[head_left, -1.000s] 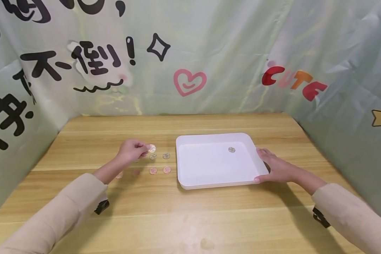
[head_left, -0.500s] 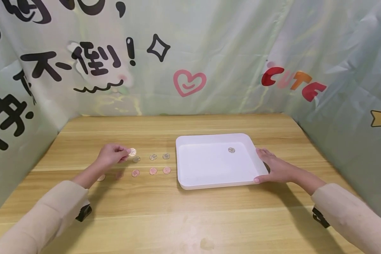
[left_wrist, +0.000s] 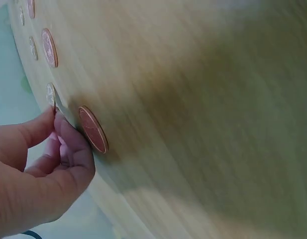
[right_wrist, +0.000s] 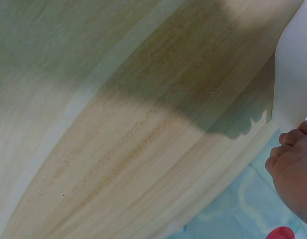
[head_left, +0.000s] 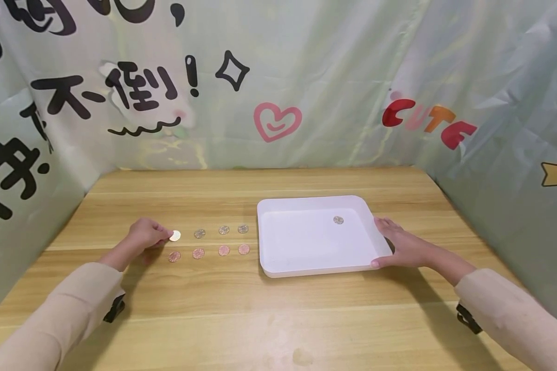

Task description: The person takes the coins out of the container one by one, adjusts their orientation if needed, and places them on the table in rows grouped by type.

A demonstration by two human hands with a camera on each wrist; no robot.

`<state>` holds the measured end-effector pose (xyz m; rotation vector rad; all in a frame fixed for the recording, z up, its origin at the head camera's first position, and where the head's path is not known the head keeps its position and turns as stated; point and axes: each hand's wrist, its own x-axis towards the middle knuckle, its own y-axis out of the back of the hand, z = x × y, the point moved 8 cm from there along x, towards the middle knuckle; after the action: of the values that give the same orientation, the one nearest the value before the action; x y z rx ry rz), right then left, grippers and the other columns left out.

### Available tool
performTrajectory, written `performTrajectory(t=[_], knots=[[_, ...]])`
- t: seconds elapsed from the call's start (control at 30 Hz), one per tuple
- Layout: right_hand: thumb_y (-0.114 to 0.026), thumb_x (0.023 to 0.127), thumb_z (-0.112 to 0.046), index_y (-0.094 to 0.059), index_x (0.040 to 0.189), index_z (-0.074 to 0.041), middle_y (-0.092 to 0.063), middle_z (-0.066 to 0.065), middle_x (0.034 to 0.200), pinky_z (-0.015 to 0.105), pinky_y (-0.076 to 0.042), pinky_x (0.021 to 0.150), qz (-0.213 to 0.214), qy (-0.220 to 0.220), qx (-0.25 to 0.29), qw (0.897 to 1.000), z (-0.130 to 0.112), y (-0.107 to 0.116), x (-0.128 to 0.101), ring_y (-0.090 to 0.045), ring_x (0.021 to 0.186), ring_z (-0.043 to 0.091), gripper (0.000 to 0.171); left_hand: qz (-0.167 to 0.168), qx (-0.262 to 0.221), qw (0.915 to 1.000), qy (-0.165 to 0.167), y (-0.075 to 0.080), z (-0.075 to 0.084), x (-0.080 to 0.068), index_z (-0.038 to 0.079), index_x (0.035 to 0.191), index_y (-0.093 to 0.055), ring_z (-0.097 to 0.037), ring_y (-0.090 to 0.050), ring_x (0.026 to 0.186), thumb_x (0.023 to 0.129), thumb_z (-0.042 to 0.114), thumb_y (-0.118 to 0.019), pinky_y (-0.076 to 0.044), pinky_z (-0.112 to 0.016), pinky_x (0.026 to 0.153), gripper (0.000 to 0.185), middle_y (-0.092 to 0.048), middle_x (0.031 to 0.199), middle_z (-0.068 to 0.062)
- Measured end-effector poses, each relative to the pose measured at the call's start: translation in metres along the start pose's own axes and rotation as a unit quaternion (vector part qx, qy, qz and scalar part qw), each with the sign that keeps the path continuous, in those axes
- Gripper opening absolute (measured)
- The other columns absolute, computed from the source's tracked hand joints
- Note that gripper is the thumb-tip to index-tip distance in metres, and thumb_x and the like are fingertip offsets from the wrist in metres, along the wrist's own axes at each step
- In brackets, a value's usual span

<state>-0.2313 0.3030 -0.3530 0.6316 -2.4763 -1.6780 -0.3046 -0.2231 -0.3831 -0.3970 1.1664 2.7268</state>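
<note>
From the head view, the left hand (head_left: 144,236) pinches a coin (head_left: 175,235) at the left end of two rows of coins (head_left: 223,230) lying on the tabletop (head_left: 241,314) left of the white tray (head_left: 278,260), while the right hand (head_left: 401,246) rests with fairly straight fingers against the tray's right edge; one coin in the tray (head_left: 338,220) lies near its far right corner. The left wrist view shows thumb and finger closed on the coin's edge (left_wrist: 51,95), just beside a copper coin (left_wrist: 92,129). The right wrist view shows only fingertips (right_wrist: 292,164) beside the tray wall (right_wrist: 292,74).
</note>
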Motion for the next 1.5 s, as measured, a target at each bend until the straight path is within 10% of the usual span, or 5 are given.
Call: performTrajectory(t=[0.33, 0.73, 1.07, 1.5], knots=[[-0.076, 0.07, -0.042, -0.012, 0.142, 0.014, -0.014, 0.037, 0.146, 0.066, -0.018, 0.103, 0.001, 0.003, -0.002, 1.0, 0.0, 0.0, 0.0, -0.012, 0.133, 0.054, 0.111, 0.012, 0.033, 0.999, 0.026, 0.002, -0.004, 0.001, 0.002, 0.064, -0.062, -0.011, -0.042, 0.05, 0.087, 0.02, -0.063, -0.037, -0.024, 0.06, 0.03, -0.046, 0.047, 0.004], [-0.076, 0.071, -0.043, -0.012, 0.142, 0.014, -0.014, 0.036, 0.147, 0.065, -0.018, 0.104, -0.002, 0.001, -0.001, 1.0, -0.001, 0.0, 0.001, -0.012, 0.134, 0.054, 0.111, 0.055, 0.051, 0.9972, 0.005, 0.009, 0.003, 0.0, -0.008, 0.084, -0.065, -0.015, -0.051, 0.062, 0.085, 0.015, -0.063, -0.044, -0.024, 0.058, 0.024, -0.064, 0.069, -0.011], [-0.076, 0.07, -0.043, -0.012, 0.142, 0.014, -0.014, 0.036, 0.147, 0.065, -0.018, 0.104, -0.001, -0.003, 0.0, 1.0, 0.001, 0.001, 0.0, -0.012, 0.134, 0.054, 0.112, 0.122, 0.038, 0.9863, -0.105, 0.007, 0.06, -0.012, -0.01, 0.082, -0.062, -0.009, -0.047, 0.053, 0.087, 0.009, -0.062, -0.04, -0.022, 0.049, 0.02, -0.065, 0.071, -0.017], [-0.076, 0.07, -0.043, -0.012, 0.142, 0.014, -0.014, 0.037, 0.146, 0.066, -0.017, 0.103, 0.003, 0.0, 0.003, 1.0, 0.003, 0.0, 0.001, -0.011, 0.134, 0.054, 0.112, 0.073, -0.03, 0.9861, -0.146, -0.043, 0.113, -0.027, -0.008, 0.086, -0.065, -0.012, -0.05, 0.059, 0.086, 0.012, -0.065, -0.043, -0.02, 0.053, 0.019, -0.062, 0.072, -0.013]])
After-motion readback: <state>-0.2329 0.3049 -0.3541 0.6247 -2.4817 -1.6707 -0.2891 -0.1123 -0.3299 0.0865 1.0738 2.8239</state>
